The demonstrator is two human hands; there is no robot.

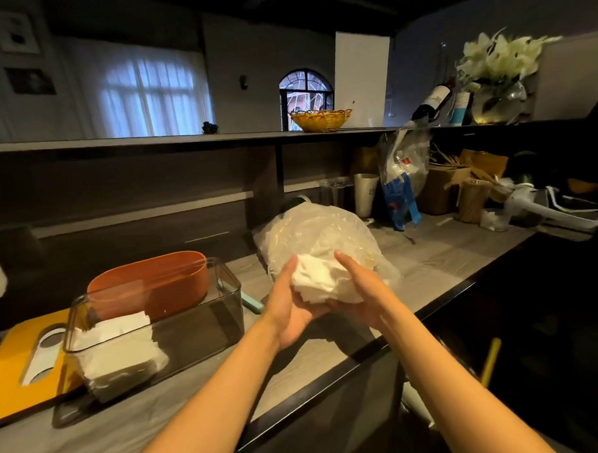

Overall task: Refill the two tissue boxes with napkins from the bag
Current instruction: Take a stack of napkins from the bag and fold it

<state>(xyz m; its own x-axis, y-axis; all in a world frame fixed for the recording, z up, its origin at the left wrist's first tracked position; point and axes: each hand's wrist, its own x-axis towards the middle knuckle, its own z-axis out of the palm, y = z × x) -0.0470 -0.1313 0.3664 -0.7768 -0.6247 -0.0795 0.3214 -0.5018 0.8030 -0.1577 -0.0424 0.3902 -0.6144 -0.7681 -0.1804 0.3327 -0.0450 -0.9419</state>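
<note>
A stack of white napkins (319,280) sits between my two hands just in front of the clear plastic bag (311,232) on the counter. My left hand (290,305) cups the stack from the left and below. My right hand (358,292) holds it from the right, fingers stretched along its side. A clear rectangular tissue box (199,319) stands open at the left with a pile of napkins (118,350) in its near end. Behind it stands an orange oval tissue box (149,284), open at the top. An orange lid (19,365) with an oval slot lies at the far left.
The grey counter (439,251) has a dark front edge (365,357). At the back right stand a white cup (365,194), a blue and clear bag (403,184), cardboard boxes (441,189) and a white tool (543,208). The shelf above holds a yellow basket (321,120), a wine bottle (432,100) and a flower vase (497,101).
</note>
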